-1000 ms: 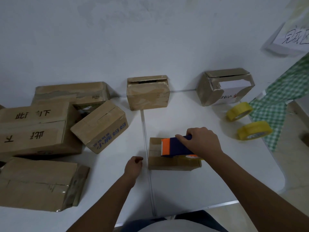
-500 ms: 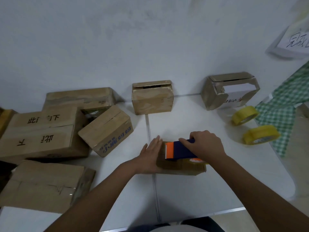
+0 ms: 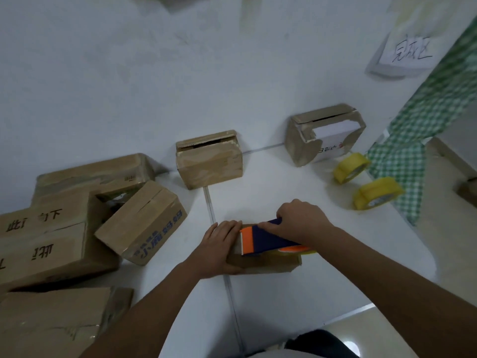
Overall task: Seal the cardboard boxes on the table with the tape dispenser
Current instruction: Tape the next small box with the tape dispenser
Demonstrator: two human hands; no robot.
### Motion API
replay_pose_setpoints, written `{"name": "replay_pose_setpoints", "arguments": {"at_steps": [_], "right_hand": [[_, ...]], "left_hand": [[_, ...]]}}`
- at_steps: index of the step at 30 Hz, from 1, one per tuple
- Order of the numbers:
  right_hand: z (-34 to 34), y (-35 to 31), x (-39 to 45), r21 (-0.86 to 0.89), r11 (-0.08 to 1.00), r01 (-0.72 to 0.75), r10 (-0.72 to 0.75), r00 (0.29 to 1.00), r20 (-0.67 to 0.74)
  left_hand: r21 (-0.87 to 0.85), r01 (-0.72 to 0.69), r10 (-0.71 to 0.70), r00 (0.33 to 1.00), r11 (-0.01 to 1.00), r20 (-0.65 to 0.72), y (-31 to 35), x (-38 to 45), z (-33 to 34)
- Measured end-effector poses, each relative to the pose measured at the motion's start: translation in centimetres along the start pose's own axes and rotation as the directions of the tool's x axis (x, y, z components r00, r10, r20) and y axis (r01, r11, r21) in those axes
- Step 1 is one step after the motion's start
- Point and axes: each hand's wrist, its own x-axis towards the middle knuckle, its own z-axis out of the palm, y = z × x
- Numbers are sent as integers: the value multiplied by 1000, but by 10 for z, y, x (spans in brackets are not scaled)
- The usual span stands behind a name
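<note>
A white table (image 3: 296, 182) stands against a pale wall, its top split by a thin seam running toward the viewer. Near the front middle lies a small flat brown cardboard box (image 3: 268, 264), straddling that seam. The left hand (image 3: 219, 246) lies over the box's left end, palm down, fingers together across the top and the thumb at the near side, gripping it. The right hand (image 3: 302, 220) is wrapped around the handle of an orange and dark blue tape dispenser (image 3: 260, 240), which sits on the box's top with its orange end pointing left, just beside the left fingertips; a yellowish strip below the dispenser seems to be tape, though blur makes that uncertain. Two yellow tape rolls (image 3: 351, 167) stand on edge near the right rim of the table. A small brown carton (image 3: 210, 161) and a torn carton with a white label (image 3: 325, 135) rest against the wall. A pile of larger brown cartons with printed lettering (image 3: 64, 228) crowds the left side
</note>
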Motion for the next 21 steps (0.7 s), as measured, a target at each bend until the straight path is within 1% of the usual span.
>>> {"name": "replay_pose_setpoints", "arguments": {"at_steps": [3,7,11,17,20,21], "right_hand": [[-4,25,-5,27,999,-17,17,1000,-15],[1,73,-15,41,998,-42,42,999,-12],[18,112,-23,122,990,-66,67,998,-3],[41,125,-23,260,962,-89,83,996,34],[48,111,-19,277,958,-75,72,997,19],[51,103,-18,280,957,-73,71,997,16]], "left_hand": [[36,2,-3,1000,999,26,-1,1,0],[49,-3,3,1000,999,3,0,1,0],[56,-5,4,1000,998,17,-1,3,0],[76,8,-12,999,997,42,-6,1,-1],[42,7,-11,997,999,79,-23,0,-10],[65,4,-10,995,998,95,-31,-1,-17]]}}
